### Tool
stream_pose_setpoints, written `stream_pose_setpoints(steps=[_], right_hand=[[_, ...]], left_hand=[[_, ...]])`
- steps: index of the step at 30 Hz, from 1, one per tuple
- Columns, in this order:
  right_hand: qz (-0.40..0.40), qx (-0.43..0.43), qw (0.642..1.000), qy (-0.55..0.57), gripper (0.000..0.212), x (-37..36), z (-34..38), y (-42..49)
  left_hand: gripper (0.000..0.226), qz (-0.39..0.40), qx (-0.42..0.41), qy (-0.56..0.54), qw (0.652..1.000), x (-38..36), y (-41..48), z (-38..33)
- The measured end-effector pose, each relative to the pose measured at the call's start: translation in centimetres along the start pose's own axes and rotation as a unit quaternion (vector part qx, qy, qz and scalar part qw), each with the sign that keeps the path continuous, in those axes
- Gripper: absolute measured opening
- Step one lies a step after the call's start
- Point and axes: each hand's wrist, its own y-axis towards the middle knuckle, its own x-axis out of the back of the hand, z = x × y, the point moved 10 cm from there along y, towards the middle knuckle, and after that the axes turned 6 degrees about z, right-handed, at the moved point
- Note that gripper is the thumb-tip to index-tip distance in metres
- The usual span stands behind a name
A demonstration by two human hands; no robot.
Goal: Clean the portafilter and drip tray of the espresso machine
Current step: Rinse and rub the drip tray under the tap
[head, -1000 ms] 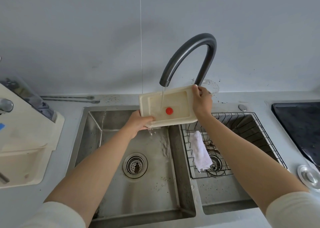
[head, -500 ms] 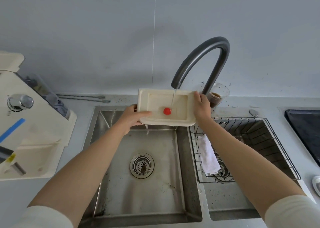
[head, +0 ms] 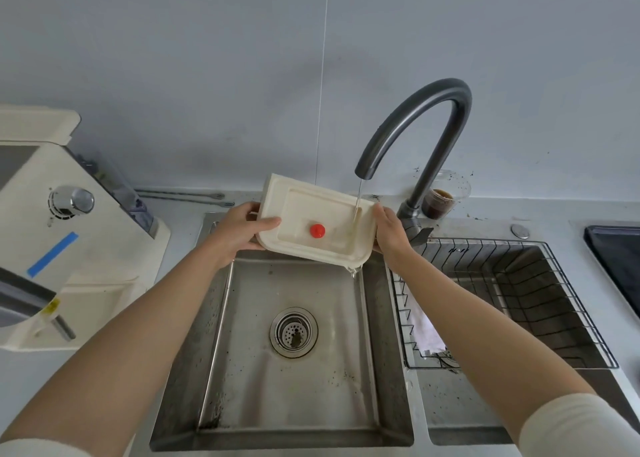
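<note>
Sink (head: 242,370) is catching runoff beneath the faucet (head: 446,91). Drip tray (head: 304,203) is tilting over it, right corner low. Left hand (head: 239,229) and right hand (head: 389,231) are gripping its opposite ends (left thumb on top). Suggest sweeping the stream (head: 358,196) toward the red float (head: 317,230).

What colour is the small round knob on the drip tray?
Red, on the cream drip tray; clearest in the head view.

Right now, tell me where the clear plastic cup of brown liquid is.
In the head view, the clear plastic cup stands on the counter at back right, just behind the dark grey curved tap.
</note>
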Motion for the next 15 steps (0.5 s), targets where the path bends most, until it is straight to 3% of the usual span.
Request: stream_pose_setpoints(steps=[8, 11, 15], right_hand=[[0.055, -0.008, 0.994, 0.097, 0.025, -0.7, -0.7, -0.9], [0.007, -0.003, 0.995, 0.095, 0.021, 1.2, -1.4, -1.4], [-0.114, -0.02, 0.992, 0.058, 0.021, 5.4, -3.6, -2.1]], left_hand=[[0.05, -0.031, -0.089, 0.145, 0.985, 0.1, -2.2, -3.3], [0.052, -0.037, -0.116, 0.212, 0.97, -0.7, -2.6, -4.3], [0.049, -0.061, -0.146, 0.257, 0.953, -1.4, -3.3, -5.3]])
